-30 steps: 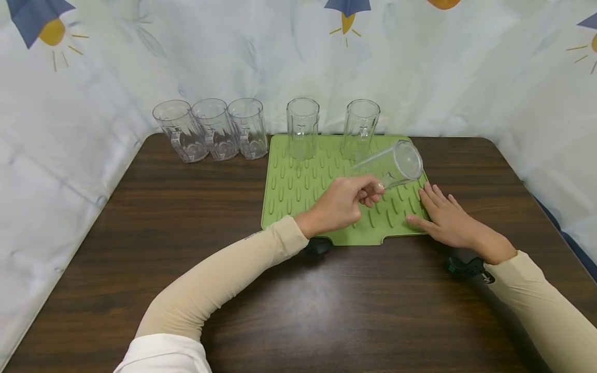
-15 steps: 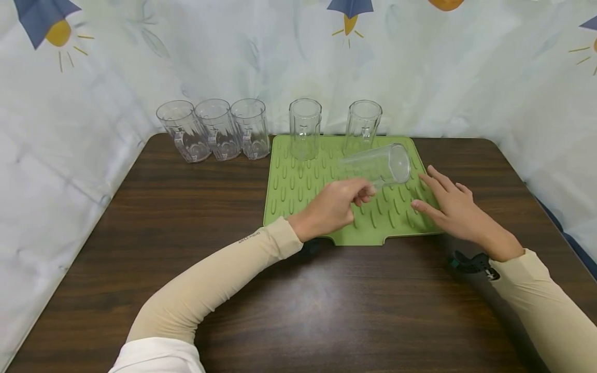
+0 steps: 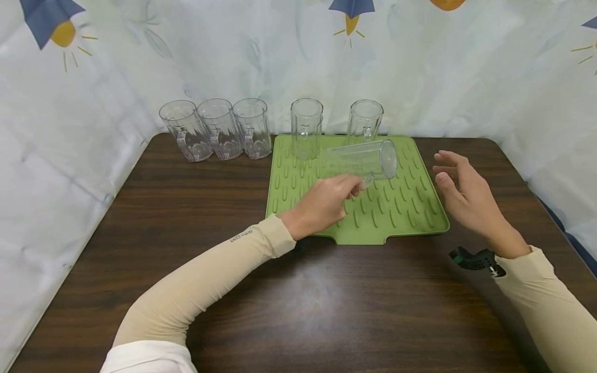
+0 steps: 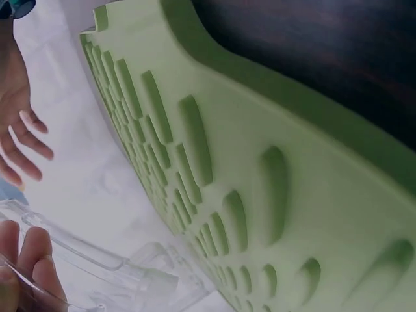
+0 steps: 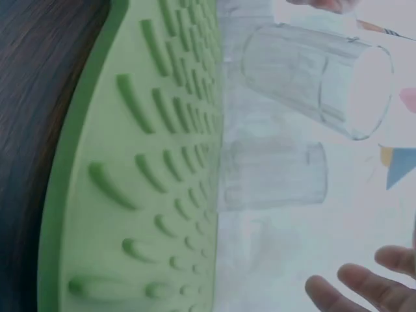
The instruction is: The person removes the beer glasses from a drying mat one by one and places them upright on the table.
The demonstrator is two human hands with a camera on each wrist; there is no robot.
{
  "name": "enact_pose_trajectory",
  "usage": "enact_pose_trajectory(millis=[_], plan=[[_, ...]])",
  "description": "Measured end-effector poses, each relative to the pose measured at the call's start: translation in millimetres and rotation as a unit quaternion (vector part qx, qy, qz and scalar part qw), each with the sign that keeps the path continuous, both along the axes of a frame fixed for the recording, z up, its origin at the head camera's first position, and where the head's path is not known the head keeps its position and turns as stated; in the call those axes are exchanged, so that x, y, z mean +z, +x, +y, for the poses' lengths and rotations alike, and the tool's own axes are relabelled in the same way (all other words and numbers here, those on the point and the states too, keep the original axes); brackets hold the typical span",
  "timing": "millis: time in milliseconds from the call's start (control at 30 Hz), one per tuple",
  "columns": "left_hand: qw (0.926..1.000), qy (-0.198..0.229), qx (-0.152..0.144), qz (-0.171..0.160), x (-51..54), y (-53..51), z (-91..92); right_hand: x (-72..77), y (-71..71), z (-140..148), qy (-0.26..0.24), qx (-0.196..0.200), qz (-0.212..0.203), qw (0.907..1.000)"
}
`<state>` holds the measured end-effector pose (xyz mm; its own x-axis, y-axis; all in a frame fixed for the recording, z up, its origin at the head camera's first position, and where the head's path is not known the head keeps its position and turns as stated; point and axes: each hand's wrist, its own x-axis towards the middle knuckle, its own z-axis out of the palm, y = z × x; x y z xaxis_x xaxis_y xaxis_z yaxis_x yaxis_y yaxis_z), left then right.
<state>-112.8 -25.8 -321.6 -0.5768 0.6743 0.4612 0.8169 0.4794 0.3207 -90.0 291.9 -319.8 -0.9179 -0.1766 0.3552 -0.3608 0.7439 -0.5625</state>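
Observation:
A clear mug (image 3: 361,158) lies tilted on its side in the air above the green drying mat (image 3: 364,239), its base toward the right. My left hand (image 3: 324,202) grips it by the handle; in the left wrist view the curled fingers (image 4: 36,253) show at the lower left. My right hand (image 3: 471,197) is raised beside the mat's right edge, fingers loosely bent, holding nothing. In the right wrist view the held mug (image 5: 312,78) hangs apart from the right fingertips (image 5: 325,292). Behind it, two clear mugs stand on the mat's back part, one left (image 3: 306,127) and one right (image 3: 366,119).
Three more clear mugs stand close together on the brown table (image 3: 210,207) left of the mat: a left one (image 3: 186,132), a middle one (image 3: 222,129) and a right one (image 3: 253,129). A white patterned curtain (image 3: 261,57) hangs behind and at both sides.
My left hand has moved the held mug leftward and turned it nearer to level. My right hand has lifted off the mat's right edge and risen to the right.

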Motion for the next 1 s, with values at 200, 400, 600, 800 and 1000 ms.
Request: enact_pose_trajectory(millis=[200,400,600,800,1000], plan=[[0.9995,-0.02,0.014,0.017,0.8,0.4,-4.8,1.6,-2.7,-3,-0.069,0.036,0.017,0.9968],[0.998,-0.04,0.027,0.04,2.1,1.2,-8.7,6.5,-5.5,-9,-0.142,0.066,-0.005,0.9877],[0.9962,-0.062,0.037,0.049,2.5,1.2,-10.9,10.2,-8.3,-17,-0.178,0.084,-0.008,0.9805],[0.9941,-0.087,0.042,0.051,2.1,0.5,-12.0,10.8,-12.8,-25,-0.187,0.087,-0.018,0.9784],[0.9921,-0.107,0.047,0.047,3.1,1.7,-12.1,8.8,-15.7,-33,-0.201,0.089,-0.033,0.975]])
